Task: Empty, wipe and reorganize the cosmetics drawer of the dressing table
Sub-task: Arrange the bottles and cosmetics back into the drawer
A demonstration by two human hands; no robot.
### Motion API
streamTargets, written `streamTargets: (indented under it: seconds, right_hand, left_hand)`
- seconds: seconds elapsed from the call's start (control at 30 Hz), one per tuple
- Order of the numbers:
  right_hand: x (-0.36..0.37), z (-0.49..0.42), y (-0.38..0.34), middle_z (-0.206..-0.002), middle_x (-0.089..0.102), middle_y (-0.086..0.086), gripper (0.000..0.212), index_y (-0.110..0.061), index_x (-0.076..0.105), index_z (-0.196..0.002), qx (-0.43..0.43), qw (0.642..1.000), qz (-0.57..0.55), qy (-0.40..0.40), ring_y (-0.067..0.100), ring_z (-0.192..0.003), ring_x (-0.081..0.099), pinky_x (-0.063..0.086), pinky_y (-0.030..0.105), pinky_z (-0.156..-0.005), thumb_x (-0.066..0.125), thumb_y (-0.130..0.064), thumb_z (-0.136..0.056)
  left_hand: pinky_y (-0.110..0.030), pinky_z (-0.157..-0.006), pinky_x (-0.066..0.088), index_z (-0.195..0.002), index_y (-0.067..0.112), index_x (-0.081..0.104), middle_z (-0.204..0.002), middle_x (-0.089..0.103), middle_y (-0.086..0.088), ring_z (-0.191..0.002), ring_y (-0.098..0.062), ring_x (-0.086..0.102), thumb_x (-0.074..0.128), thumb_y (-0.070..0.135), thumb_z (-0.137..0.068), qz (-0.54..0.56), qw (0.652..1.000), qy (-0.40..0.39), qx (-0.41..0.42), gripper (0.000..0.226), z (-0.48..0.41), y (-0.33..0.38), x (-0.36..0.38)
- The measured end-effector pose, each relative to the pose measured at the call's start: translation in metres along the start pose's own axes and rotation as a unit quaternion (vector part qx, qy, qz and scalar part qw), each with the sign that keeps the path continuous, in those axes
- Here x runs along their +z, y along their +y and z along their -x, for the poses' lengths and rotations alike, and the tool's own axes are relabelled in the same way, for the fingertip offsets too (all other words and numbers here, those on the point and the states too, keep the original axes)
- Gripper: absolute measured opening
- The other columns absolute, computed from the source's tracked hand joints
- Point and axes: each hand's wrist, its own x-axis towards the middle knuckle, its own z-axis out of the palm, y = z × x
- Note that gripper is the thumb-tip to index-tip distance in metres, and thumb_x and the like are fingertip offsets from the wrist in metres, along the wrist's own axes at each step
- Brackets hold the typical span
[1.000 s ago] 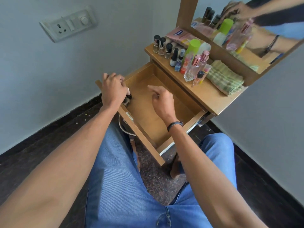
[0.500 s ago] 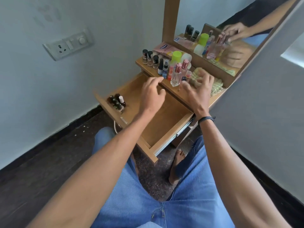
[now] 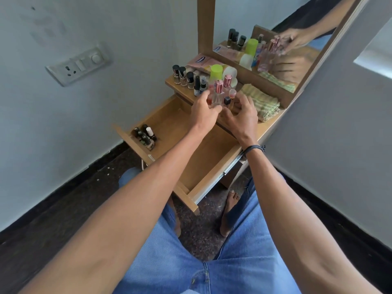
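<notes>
- Wooden drawer (image 3: pixel 169 124) of the dressing table stands pulled out toward the person, and most of its floor is bare; this is probably because it is already emptied and wiped, so now it is being filled again.
- Inside the drawer, only a small group of nail polish bottles (image 3: pixel 145 135) stands upright in the front left corner, close together and against the front panel. This looks like the first row of the new order.
- On the tabletop (image 3: pixel 273 119) above the drawer the other cosmetics wait: a row of dark-capped nail polish bottles (image 3: pixel 183 76), two small spray bottles (image 3: pixel 199 87), a green-capped bottle (image 3: pixel 216 72), a pink packet (image 3: pixel 201 60) and the clear perfume bottles (image 3: pixel 218 94) with pink caps.
- Left hand (image 3: pixel 203 114) reaches to the perfume bottles from the left, fingers curved around the nearest one; whether they already press on the glass, the view does not show clearly.
- Right hand (image 3: pixel 241 117) comes from the right side of the same cluster, fingers spread and not closed on anything, beside a small dark-capped bottle (image 3: pixel 227 101).
- Both hands probably come together so that several small bottles can be taken at once without falling.
- Folded checked cloth (image 3: pixel 263 102) lies at the right on the tabletop, apart from the hands, probably put aside after the wiping.
- Mirror (image 3: pixel 275 45) behind repeats the bottles and one hand.
</notes>
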Motion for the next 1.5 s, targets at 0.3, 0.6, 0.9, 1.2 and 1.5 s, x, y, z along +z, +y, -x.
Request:
streamTargets:
  seconds: [0.3, 0.6, 0.9, 1.2, 1.5]
  right_hand:
    - [0.002, 0.001, 0.003, -0.114, 0.066, 0.002, 0.045, -0.017, 0.062, -0.129, 0.0, 1.0, 0.0, 0.006, 0.009, -0.091, 0.055, 0.046, 0.025, -0.083, 0.071, -0.03, -0.087]
    - [0.002, -0.001, 0.007, -0.113, 0.066, -0.001, 0.046, -0.017, 0.063, -0.129, 0.008, 1.0, -0.005, 0.004, 0.009, -0.091, 0.056, 0.044, 0.023, -0.082, 0.072, -0.035, -0.088]
    - [0.002, 0.0, 0.005, -0.099, 0.063, -0.006, 0.038, -0.021, 0.066, -0.127, -0.009, 1.0, -0.005, 0.01, 0.013, -0.083, 0.06, 0.053, 0.031, -0.077, 0.066, -0.035, -0.091]
    - [-0.001, 0.003, 0.004, -0.118, 0.057, -0.001, 0.049, -0.025, 0.055, -0.144, -0.013, 1.0, -0.024, -0.011, 0.009, -0.087, 0.061, 0.058, 0.031, -0.082, 0.061, -0.032, -0.096]
    - [-0.002, 0.004, -0.001, -0.119, 0.062, 0.001, 0.047, -0.021, 0.059, -0.141, -0.002, 1.0, -0.025, 0.006, 0.008, -0.088, 0.058, 0.058, 0.03, -0.082, 0.059, -0.027, -0.095]
  left_hand:
    - [-0.044, -0.097, 0.051, -0.127, 0.014, 0.063, -0.125, 0.064, -0.004, -0.113, -0.024, 0.062, 0.073, 0.022, -0.09, -0.034, 0.999, 0.009, 0.027, 0.04, -0.002, 0.003, 0.003]
    - [-0.041, -0.103, 0.047, -0.126, 0.011, 0.062, -0.129, 0.063, -0.005, -0.12, -0.021, 0.057, 0.067, 0.022, -0.095, -0.037, 0.999, 0.012, 0.025, 0.033, 0.0, 0.005, 0.006]
    - [-0.039, -0.097, 0.049, -0.124, 0.012, 0.062, -0.123, 0.066, -0.004, -0.113, -0.021, 0.06, 0.069, 0.025, -0.094, -0.028, 0.999, 0.013, 0.019, 0.034, 0.003, 0.004, 0.009]
    - [-0.039, -0.098, 0.051, -0.129, 0.014, 0.057, -0.125, 0.065, -0.004, -0.114, -0.021, 0.061, 0.07, 0.025, -0.093, -0.006, 1.0, 0.008, 0.011, 0.04, 0.007, 0.003, 0.013]
    - [-0.042, -0.097, 0.051, -0.134, 0.011, 0.054, -0.129, 0.062, -0.006, -0.114, -0.023, 0.061, 0.063, 0.021, -0.097, 0.01, 1.0, 0.019, 0.007, 0.039, 0.012, -0.001, 0.016]
